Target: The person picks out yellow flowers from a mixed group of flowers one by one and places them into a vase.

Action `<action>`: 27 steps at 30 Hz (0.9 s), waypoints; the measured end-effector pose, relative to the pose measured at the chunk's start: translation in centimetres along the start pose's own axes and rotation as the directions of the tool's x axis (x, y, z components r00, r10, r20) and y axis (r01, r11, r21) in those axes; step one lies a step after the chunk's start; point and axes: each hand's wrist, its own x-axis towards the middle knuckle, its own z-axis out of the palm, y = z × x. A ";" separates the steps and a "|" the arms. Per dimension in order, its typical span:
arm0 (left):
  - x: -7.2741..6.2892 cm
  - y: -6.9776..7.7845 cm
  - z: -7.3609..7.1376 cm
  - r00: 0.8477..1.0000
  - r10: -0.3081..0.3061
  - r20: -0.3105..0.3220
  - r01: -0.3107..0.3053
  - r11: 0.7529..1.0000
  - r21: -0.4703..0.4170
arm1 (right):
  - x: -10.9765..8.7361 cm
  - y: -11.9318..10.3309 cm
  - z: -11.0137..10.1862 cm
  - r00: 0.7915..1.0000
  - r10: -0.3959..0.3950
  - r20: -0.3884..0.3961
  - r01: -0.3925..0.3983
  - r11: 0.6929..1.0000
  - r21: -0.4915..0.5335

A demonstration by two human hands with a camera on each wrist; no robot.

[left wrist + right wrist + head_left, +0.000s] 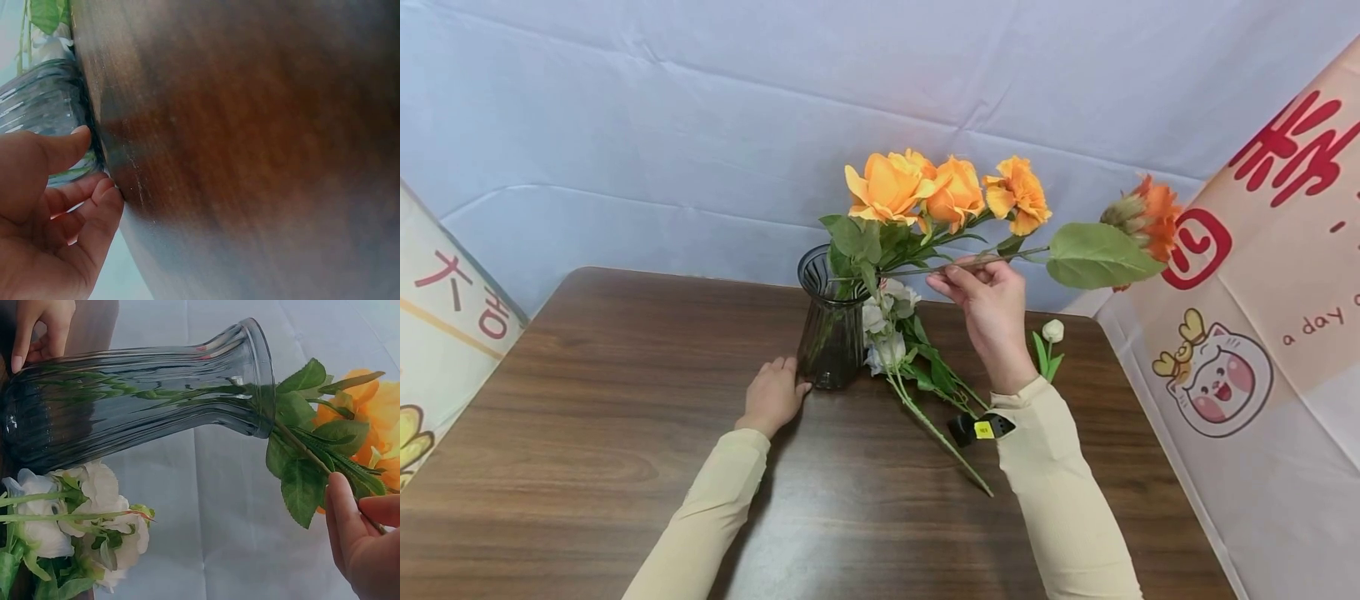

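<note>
A ribbed grey glass vase point(831, 342) stands upright near the table's back, with orange flowers point(891, 187) and green leaves leaning out to the right. My right hand point(992, 312) pinches the thin stem of another orange flower point(1153, 217) between thumb and fingers. That stem point(306, 450) slants to the vase's mouth, its bloom out to the right beside a large leaf point(1101, 254). Low at the vase's left side, my left hand point(772, 395) rests on the table, fingers loosely bent and fingertips at the glass base; the left wrist view shows its thumb point(69, 149) there too.
White flowers point(886, 350) with long green stems lie on the table right of the vase, partly under the right forearm. A small white tulip point(1052, 332) lies farther right. Pale cloth point(700, 125) hangs behind the brown table point(625, 433), and a printed cloth point(1247, 333) at the right.
</note>
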 end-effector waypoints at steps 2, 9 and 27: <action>0.0 0.0 0.0 1.000 0.001 -0.002 -0.001 1.000 0.002 | 0.0 0.0 0.2 1.000 -0.010 0.003 0.010 1.000 -0.026; 0.0 0.0 0.1 1.000 0.004 -0.013 -0.005 1.000 -0.005 | 0.0 -0.1 0.7 1.000 -0.001 0.000 0.001 0.996 -0.090; 0.0 0.1 0.0 1.000 0.009 -0.015 -0.009 1.000 0.013 | 0.5 -0.3 2.1 0.998 0.064 0.019 -0.057 0.966 -0.253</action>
